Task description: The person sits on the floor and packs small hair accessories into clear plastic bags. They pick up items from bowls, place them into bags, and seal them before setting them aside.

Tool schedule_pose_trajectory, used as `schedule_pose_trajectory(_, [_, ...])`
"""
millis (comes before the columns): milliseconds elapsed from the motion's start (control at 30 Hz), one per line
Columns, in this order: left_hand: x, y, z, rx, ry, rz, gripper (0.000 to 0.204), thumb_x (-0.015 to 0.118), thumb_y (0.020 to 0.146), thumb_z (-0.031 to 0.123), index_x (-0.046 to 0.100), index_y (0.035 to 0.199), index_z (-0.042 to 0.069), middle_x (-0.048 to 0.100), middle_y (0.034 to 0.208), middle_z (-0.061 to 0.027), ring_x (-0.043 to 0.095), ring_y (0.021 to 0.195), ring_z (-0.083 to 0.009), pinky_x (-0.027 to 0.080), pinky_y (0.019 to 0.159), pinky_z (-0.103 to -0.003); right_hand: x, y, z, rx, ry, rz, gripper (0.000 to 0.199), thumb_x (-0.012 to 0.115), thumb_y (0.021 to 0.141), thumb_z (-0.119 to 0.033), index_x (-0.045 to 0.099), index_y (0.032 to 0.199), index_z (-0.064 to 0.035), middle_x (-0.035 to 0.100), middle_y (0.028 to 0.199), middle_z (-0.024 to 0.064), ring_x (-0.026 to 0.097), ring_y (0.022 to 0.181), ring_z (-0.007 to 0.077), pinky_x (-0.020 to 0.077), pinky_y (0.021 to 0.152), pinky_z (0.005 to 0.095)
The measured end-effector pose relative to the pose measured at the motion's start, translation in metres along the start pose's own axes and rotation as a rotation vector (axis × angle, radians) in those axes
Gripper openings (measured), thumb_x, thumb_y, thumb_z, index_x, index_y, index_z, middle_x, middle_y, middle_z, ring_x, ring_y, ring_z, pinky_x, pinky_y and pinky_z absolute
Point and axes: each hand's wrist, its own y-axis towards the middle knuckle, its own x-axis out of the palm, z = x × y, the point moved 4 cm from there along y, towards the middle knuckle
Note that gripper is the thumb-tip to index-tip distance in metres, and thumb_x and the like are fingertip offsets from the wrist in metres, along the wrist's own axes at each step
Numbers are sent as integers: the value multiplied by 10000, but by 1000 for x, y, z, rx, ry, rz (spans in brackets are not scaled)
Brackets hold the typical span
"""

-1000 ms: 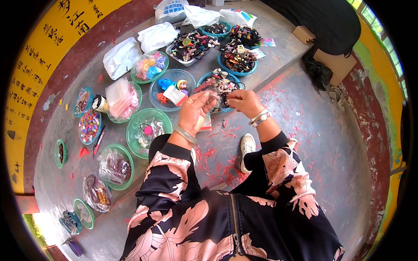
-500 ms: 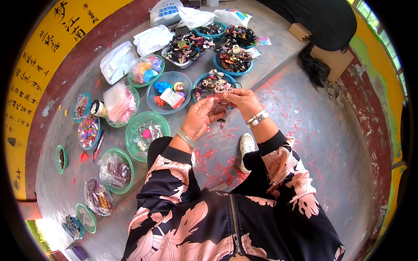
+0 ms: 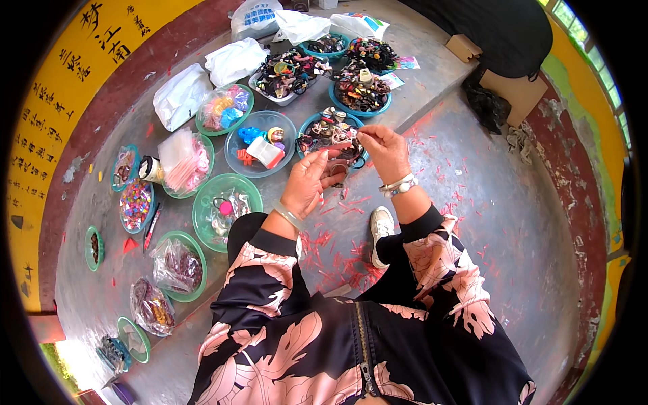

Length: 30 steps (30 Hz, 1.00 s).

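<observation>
Red scraps (image 3: 324, 239) underfoot suggest plenty done — left hand (image 3: 305, 181) pinches a pinkish strip (image 3: 341, 146), right hand (image 3: 388, 156) bunched, hold unclear — amount left can't be told.

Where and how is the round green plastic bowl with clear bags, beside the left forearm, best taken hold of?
Probably by the upper right rim of the round green plastic bowl, coming from the right with the left hand, thumb inside, fingers outside. The bowl sits open side up, its circular rim is bare there, and the dark trouser knee crowds it lower down.
</observation>
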Motion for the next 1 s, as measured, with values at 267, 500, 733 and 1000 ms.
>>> schedule_pose_trajectory(267, [-13,5,-15,44,131,75,271,408,940,177,500,1125,2,586,993,-68,580,913,-153,504,804,-282,26,-27,-42,-606,-372,-85,61,607,690,-66,648,736,-62,606,746,85,584,698,274,468,617,364])
schedule_pose_trajectory(500, [-7,4,-12,167,522,-13,257,402,926,101,509,1121,-27,582,1035,-75,582,911,-143,512,767,-284,27,-28,-34,-617,-496,-148,89,588,697,-115,655,737,-73,584,703,62,569,709,259,438,650,368])
schedule_pose_trajectory(733, [-11,3,-10,309,923,45,227,429,898,64,551,1067,-27,627,899,-80,592,817,-116,486,708,-257,29,-34,-42,-666,-710,-205,116,639,672,-150,657,774,-100,614,764,41,577,760,224,420,706,351])
schedule_pose_trajectory(1000, [-14,3,-13,340,1167,54,220,453,848,28,564,1034,-10,632,875,-165,627,784,-218,474,690,-293,33,-36,-36,-744,-812,-248,45,605,654,-141,624,686,-115,563,685,10,554,730,202,400,683,343])
